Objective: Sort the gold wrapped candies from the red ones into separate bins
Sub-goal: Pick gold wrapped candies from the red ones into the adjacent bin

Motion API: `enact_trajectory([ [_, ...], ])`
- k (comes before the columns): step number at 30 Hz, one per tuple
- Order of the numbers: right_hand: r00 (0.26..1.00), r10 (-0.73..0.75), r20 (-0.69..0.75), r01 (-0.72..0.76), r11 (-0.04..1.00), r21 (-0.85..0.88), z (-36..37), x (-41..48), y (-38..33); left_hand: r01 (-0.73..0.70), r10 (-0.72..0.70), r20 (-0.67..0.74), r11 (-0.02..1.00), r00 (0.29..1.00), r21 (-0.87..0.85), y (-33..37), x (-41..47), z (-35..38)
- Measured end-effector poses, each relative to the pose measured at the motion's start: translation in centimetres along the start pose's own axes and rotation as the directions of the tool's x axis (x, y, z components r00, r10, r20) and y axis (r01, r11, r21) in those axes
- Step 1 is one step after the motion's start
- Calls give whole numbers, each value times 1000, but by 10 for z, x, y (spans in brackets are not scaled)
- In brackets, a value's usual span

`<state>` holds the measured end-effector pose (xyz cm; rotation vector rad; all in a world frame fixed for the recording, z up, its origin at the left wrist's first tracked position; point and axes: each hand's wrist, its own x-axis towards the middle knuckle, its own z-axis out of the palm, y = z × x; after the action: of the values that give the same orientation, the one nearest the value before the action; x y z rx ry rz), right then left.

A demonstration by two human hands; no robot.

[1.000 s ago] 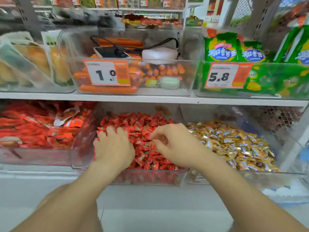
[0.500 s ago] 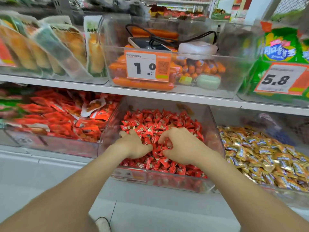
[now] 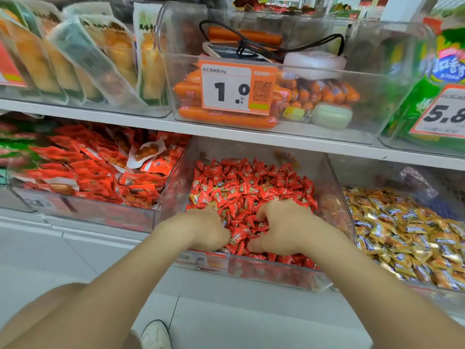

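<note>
Red wrapped candies (image 3: 249,182) fill a clear bin (image 3: 254,272) on the lower shelf. Gold wrapped candies (image 3: 402,227) lie heaped in the neighbouring clear bin (image 3: 377,172) to the right. Both hands are dug into the front of the red pile. My left hand (image 3: 203,230) has its fingers curled down into the candies, fingertips buried. My right hand (image 3: 279,227) curls round a clump of red candies, thumb low and index finger high. A gold-tinted wrapper (image 3: 195,199) shows at the left edge of the red pile.
Left of the red bin stands a bin of red snack packs (image 3: 100,172). The upper shelf (image 3: 226,134) overhangs closely and carries a sausage bin with a 1.0 price tag (image 3: 236,89) and green packs (image 3: 427,102). My shoe (image 3: 156,333) is on the floor below.
The camera has moved closer and to the left. My left hand went from lying flat on the red pile to curling into it, and both hands have drawn toward the bin's front.
</note>
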<state>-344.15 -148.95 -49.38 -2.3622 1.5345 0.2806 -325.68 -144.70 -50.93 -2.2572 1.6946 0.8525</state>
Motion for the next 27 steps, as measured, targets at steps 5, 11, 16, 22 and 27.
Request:
enact_trajectory([
  [5,974,42,223,-51,998,35,-5,2,5,31,-18,90,990,996,-138,6,0,-3],
  [11,974,3,227,-74,949,305,3,15,5,-33,112,148,891,983,-453,7,2,-4],
  [16,982,5,191,-130,747,652,12,12,17,-128,224,59,733,973,-669,15,7,2],
  [22,997,-16,-73,64,683,728,-7,4,36,-370,312,-214,622,926,-690,25,6,1],
  [27,995,-90,-29,95,966,241,-21,-13,45,-481,454,-162,804,876,-350,19,6,-4],
])
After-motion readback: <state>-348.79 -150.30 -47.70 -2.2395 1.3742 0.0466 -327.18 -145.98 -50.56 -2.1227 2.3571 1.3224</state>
